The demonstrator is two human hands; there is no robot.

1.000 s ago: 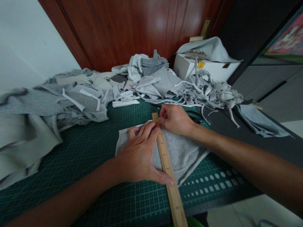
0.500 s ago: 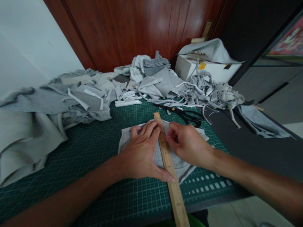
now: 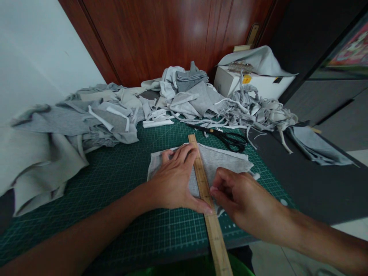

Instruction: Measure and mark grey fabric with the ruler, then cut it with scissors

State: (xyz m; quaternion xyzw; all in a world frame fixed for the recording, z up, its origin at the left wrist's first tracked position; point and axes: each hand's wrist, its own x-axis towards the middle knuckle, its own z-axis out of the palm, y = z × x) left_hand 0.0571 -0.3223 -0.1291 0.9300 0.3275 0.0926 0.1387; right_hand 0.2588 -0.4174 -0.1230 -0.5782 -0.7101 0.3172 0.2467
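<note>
- Since a second ago, the right hand (image 3: 244, 203) has slid from the far end of the long wooden ruler (image 3: 204, 188) down along its right edge to the near part of the small grey knit fabric piece (image 3: 221, 163); the black-handled scissors (image 3: 227, 138) it hid are now in plain sight.
- Head view: the left hand (image 3: 175, 184) lies flat and spread across the fabric, its fingertips and thumb pressed against the ruler's left edge, seemingly to pin both so nothing shifts.
- The right hand is curled narrow, thumb and fingertips pinched together right at the ruler's edge; whether it grips a marking tool I cannot tell.
- The ruler runs diagonally over the fabric, its near end jutting past the desk's front edge.
- The fabric lies flat at the middle of the dark green gridded cutting mat (image 3: 115, 180), which covers the desk.
- Heaped grey and white cloth offcuts (image 3: 94, 119) crowd the mat's left and far sides; a tangle of grey fabric strips (image 3: 258, 109) sits at the far right, beside a white cardboard box (image 3: 253, 82) draped with cloth.
- Behind stands a reddish-brown wooden door (image 3: 172, 34); a white wall (image 3: 34, 57) is at left.
</note>
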